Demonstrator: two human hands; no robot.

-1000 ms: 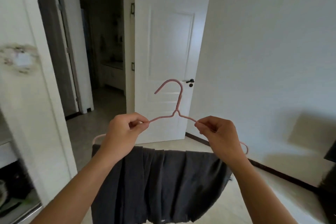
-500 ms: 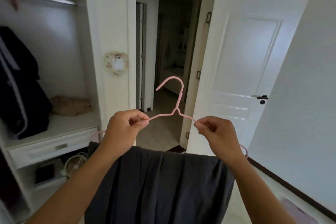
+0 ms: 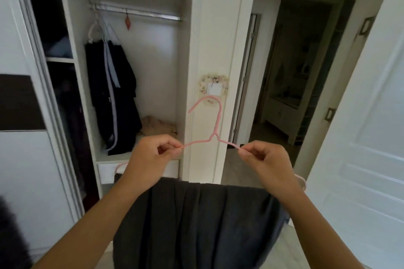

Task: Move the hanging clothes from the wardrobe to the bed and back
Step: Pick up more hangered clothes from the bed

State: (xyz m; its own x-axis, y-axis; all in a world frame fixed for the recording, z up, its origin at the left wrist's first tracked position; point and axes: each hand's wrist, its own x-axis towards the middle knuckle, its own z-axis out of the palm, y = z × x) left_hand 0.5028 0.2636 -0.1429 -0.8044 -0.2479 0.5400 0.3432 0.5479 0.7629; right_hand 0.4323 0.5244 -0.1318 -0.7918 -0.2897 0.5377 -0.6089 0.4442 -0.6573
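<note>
- Both hands pinch the pink hanger (image 3: 215,131): left hand (image 3: 150,157) on its left shoulder wire, right hand (image 3: 265,160) on the right one, fingers curled tight.
- Dark grey garment (image 3: 196,223) draped over the hanger's bottom bar, hanging between the forearms.
- Hook upright, opening to the left; long axis level, side to side.
- Wardrobe rail (image 3: 140,12) lies up and left of the grip, beyond it; left hand is nearer.
- Free rail right of the dark clothes (image 3: 113,94) hanging at its left end.
- Likely needs a lift and a leftward reach.
</note>
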